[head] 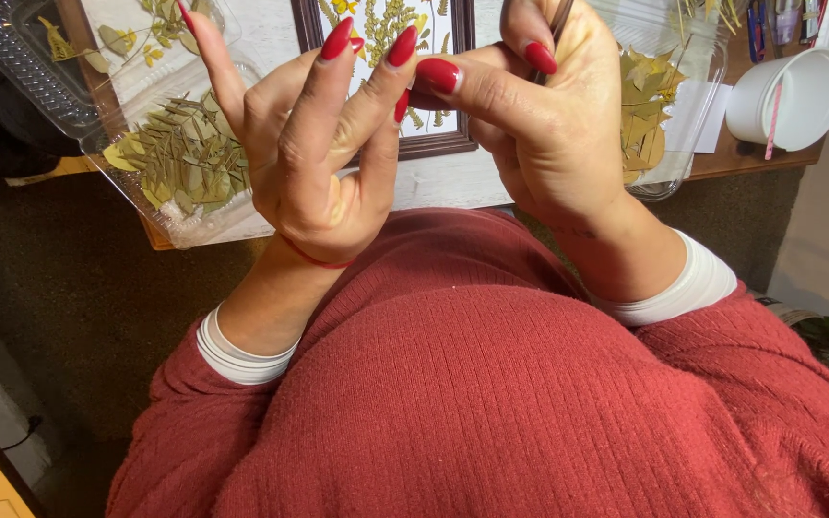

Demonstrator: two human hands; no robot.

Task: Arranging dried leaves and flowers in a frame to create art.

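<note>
Red-painted nails tip both hands, raised close together over the near edge of the desk (453, 182). The left hand (314, 153) is spread, fingers fanned upward and holding nothing. The right hand (539, 115) is curled, thumb reaching toward the left fingers, and pinches a thin dark stick (558, 24) that rises out of its grip. Behind them lies a dark wooden frame (434, 144) with pressed yellow and green plants on white. A clear plastic tray (179, 163) of dried green leaves sits at the left, another tray (659, 115) of yellowish leaves at the right, and a white cup (798, 96) at the far right.
</note>
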